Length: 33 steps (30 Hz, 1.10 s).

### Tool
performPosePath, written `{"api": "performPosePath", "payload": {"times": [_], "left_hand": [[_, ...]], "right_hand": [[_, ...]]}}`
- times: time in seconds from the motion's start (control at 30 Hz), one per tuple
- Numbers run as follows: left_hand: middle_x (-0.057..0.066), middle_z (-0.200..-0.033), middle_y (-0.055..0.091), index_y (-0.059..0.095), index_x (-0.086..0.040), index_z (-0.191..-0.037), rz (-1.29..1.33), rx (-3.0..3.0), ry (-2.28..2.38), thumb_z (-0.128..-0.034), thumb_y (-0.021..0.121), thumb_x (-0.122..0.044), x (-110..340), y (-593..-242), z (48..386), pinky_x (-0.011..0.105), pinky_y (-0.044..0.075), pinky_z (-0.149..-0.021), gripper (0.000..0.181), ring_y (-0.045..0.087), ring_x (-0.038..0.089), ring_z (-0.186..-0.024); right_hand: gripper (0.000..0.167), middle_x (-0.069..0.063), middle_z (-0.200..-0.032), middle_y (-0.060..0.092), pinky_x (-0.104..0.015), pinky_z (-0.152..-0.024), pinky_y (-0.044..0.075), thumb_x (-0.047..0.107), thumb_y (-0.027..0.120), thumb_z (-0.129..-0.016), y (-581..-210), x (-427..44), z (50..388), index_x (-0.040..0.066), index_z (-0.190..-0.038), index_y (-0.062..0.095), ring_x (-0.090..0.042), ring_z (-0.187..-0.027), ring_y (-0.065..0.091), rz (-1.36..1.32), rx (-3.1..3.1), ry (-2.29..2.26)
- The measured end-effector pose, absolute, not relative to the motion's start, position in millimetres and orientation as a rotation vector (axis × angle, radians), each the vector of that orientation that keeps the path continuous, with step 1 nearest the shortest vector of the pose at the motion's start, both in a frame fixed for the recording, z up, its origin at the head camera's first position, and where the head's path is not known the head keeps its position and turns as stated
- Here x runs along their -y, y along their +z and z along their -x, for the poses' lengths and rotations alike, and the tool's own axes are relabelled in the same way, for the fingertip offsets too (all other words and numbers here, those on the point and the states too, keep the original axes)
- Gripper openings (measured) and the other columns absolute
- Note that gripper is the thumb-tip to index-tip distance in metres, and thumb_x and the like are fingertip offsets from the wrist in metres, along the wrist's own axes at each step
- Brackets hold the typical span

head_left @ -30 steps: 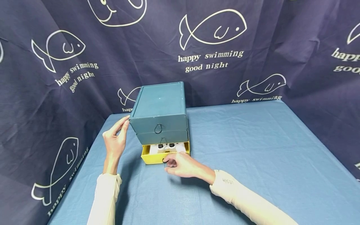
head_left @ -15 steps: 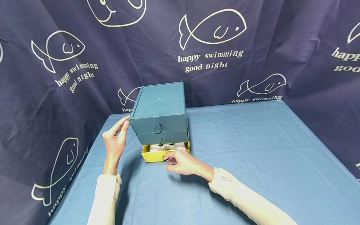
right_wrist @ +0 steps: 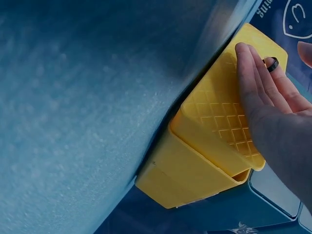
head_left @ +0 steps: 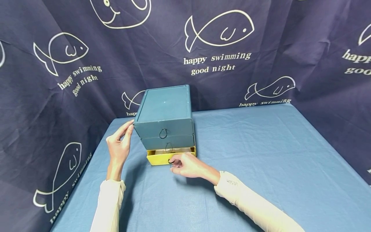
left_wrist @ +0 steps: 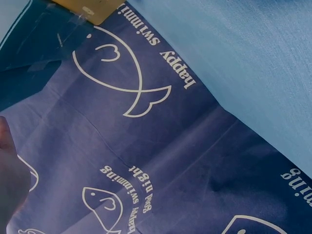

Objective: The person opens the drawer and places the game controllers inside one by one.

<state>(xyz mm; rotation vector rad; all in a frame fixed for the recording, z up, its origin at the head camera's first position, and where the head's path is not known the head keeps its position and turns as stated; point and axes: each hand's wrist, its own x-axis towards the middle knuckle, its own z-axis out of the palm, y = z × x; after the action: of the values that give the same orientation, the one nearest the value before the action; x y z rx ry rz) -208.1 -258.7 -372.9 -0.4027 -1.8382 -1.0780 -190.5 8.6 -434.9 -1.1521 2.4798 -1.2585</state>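
Observation:
A small drawer cabinet [head_left: 163, 104] with blue upper drawers stands on the table, its yellow bottom drawer [head_left: 157, 159] partly pulled out. Something white [head_left: 174, 150] lies inside that drawer, mostly hidden. My right hand [head_left: 187, 165] is at the yellow front. In the right wrist view its fingers [right_wrist: 261, 85] lie straight against the drawer's front, the index fingertip at the black loop handle [right_wrist: 272, 64] and the thumb apart. My left hand [head_left: 118, 145] touches the cabinet's upper left front corner with extended fingers; the left wrist view shows only part of that hand [left_wrist: 10, 180].
Blue cloth [head_left: 255, 154] covers the table. A dark blue curtain [head_left: 220, 80] with white fish drawings hangs behind and at both sides. Two blue drawers [head_left: 150, 128] with black loop handles sit above the yellow one, both closed.
The yellow drawer has slid further into the cabinet, and my right hand has moved in with it. Less of the white contents shows now. My left hand stays at the corner.

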Motion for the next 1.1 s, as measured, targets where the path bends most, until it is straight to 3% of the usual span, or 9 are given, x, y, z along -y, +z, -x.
{"api": "performPosePath", "payload": {"times": [0.5, 0.7, 1.1], "left_hand": [[0.016, -0.102, 0.077, 0.079, 0.001, -0.113, 0.406, 1.840, -1.076, -0.0970, 0.073, -0.004, 258.5, -373.7, 206.9, 0.014, 0.050, -0.085, 0.018, 0.073, 0.005, -0.094], [0.016, -0.103, 0.077, 0.078, 0.001, -0.113, 0.410, 1.835, -1.077, -0.0938, 0.072, 0.005, 258.5, -372.8, 207.9, 0.015, 0.050, -0.085, 0.021, 0.071, -0.001, -0.095], [0.016, -0.103, 0.077, 0.078, 0.002, -0.113, 0.407, 1.840, -1.075, -0.0948, 0.072, 0.002, 258.1, -372.9, 207.8, 0.014, 0.050, -0.084, 0.019, 0.071, 0.000, -0.096]], "right_hand": [[0.024, -0.006, -0.095, 0.076, -0.026, -0.079, 0.056, 0.008, 0.074, -0.091, -435.8, -7.4, 194.9, -0.002, -0.113, 0.074, -0.013, -0.085, 0.070, 1.148, -2.491, -1.252], [0.024, -0.006, -0.096, 0.076, -0.026, -0.080, 0.056, 0.009, 0.074, -0.091, -435.9, -6.6, 198.1, -0.001, -0.113, 0.074, -0.013, -0.086, 0.070, 1.145, -2.502, -1.243], [0.025, -0.007, -0.098, 0.077, -0.024, -0.079, 0.055, 0.010, 0.074, -0.092, -435.4, -7.1, 202.4, -0.002, -0.115, 0.074, -0.012, -0.087, 0.070, 1.138, -2.488, -1.247]]}}
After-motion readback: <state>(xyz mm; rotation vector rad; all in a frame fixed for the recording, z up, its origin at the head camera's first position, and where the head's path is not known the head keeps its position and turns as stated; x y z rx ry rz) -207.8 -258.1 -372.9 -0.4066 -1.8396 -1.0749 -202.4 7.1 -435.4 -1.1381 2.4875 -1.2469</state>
